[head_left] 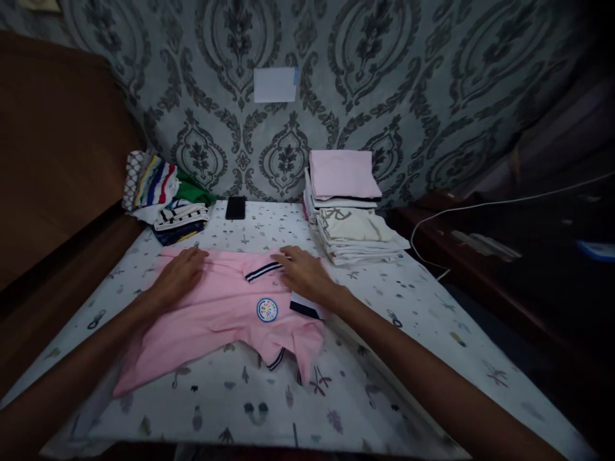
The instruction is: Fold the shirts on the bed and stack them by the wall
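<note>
A pink polo shirt (216, 307) lies sideways on the patterned white cloth, its collar to the right and its hem to the left. It has navy-and-white striped trim and a round colourful badge on the chest. My left hand (181, 276) rests on the shirt's far side near the hem, fingers stretched out flat. At the collar, my right hand (305, 275) lies over the fabric with its fingers extended and partly covers the neck opening. The near sleeves are bunched and wrinkled. The far edge of the shirt looks folded inward.
Behind to the right stand stacks of folded clothes, one topped by a pink garment (343, 174), the other by a cream garment (355, 225). Striped and green clothes (177, 214) pile up at the back left near a black phone (235, 208). A white cable (471, 206) hangs at the right.
</note>
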### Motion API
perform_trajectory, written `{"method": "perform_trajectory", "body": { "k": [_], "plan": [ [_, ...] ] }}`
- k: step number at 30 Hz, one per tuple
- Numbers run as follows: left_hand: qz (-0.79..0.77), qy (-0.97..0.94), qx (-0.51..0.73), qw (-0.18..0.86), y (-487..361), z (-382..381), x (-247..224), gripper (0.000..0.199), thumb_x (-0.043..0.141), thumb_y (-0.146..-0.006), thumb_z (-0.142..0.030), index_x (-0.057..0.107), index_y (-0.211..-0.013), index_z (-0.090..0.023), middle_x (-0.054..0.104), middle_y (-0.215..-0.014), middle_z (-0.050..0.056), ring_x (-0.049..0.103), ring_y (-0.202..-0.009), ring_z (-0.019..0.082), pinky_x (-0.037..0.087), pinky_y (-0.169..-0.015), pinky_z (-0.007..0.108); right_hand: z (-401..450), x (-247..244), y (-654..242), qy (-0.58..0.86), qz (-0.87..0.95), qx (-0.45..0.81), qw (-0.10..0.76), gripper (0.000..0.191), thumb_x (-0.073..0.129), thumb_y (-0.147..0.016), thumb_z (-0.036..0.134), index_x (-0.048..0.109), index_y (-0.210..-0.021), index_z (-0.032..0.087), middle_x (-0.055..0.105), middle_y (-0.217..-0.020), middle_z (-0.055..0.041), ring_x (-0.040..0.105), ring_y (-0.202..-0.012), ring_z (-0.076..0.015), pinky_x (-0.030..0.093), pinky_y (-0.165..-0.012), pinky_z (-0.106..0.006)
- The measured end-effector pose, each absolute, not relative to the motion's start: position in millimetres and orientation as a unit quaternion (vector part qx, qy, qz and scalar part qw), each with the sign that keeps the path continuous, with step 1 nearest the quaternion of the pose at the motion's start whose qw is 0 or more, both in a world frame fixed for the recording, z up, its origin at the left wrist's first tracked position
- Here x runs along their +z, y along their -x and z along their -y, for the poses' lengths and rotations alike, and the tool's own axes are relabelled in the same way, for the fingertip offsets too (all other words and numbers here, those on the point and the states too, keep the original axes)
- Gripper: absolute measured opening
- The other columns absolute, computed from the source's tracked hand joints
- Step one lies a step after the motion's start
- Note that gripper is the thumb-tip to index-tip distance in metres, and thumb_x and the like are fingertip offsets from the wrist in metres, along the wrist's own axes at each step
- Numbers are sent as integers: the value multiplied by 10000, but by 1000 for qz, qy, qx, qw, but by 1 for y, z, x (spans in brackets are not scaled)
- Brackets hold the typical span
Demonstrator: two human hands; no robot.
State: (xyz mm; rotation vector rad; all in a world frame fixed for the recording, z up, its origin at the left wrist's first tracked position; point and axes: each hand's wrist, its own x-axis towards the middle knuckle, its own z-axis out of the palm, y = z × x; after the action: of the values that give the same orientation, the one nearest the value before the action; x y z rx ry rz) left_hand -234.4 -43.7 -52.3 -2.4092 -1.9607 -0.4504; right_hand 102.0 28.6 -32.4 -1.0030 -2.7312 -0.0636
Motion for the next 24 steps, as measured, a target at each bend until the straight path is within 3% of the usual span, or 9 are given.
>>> {"method": "perform_trajectory", "body": {
  "k": [4,8,10,13,16,20,22,24],
  "plan": [
    [690,721,-54,44,259,33,-43,367,385,-895,-204,622,-1176,-200,629,-1217,148,572,-1136,295,506,-850,405,-41,-30,-73,359,932,12,46,283,528,-910,132,700,-1109,237,635,-1148,-112,605,-1053,-250,488,-802,-340],
    [724,689,-13,13,282,8,-27,258,401,-897,-281,647,-946,-220,705,-1019,105,644,-949,284,446,-670,319,-77,-21,-68,461,858,110,198,199,526,-889,154,721,-886,196,690,-981,-101,652,-879,-241,478,-753,-338],
    [734,678,-48,-11,294,-12,-18,232,425,-868,-310,635,-907,-221,716,-930,81,652,-851,260,422,-649,300,-104,-15,-65,501,807,162,268,184,527,-864,153,703,-820,182,691,-820,-76,653,-772,-221,482,-719,-329],
    [741,660,-116,-30,305,-40,-11,209,433,-821,-291,620,-871,-212,705,-817,57,646,-795,237,432,-669,285,-142,-13,-54,527,771,191,303,200,495,-883,196,690,-846,170,646,-668,-34,620,-619,-180,491,-628,-302],
    [757,640,-131,-14,305,-53,-16,226,440,-787,-265,624,-900,-200,704,-848,64,646,-856,246,462,-737,292,-165,-21,-44,530,752,203,336,209,533,-870,251,686,-991,176,667,-753,-33,631,-664,-180,523,-639,-315],
    [723,675,-149,4,291,-31,-27,346,431,-815,-315,626,-1062,-174,668,-1090,117,621,-965,260,479,-843,336,-152,-34,-55,527,738,216,362,321,560,-840,257,656,-1138,188,674,-1104,-108,649,-975,-248,555,-789,-386],
    [693,702,-161,-35,279,-4,-24,376,423,-840,-399,627,-1067,-181,654,-1102,112,611,-916,247,486,-814,337,-123,-34,-72,501,748,220,377,320,551,-853,262,647,-1148,183,607,-1266,-140,604,-1127,-269,548,-850,-391],
    [655,730,-142,-132,263,28,-13,379,422,-857,-492,639,-967,-201,665,-998,80,600,-827,222,482,-742,312,-78,-29,-95,436,783,215,389,280,541,-896,325,651,-1115,190,588,-1275,-141,592,-1147,-265,545,-862,-381]
  ]
}}
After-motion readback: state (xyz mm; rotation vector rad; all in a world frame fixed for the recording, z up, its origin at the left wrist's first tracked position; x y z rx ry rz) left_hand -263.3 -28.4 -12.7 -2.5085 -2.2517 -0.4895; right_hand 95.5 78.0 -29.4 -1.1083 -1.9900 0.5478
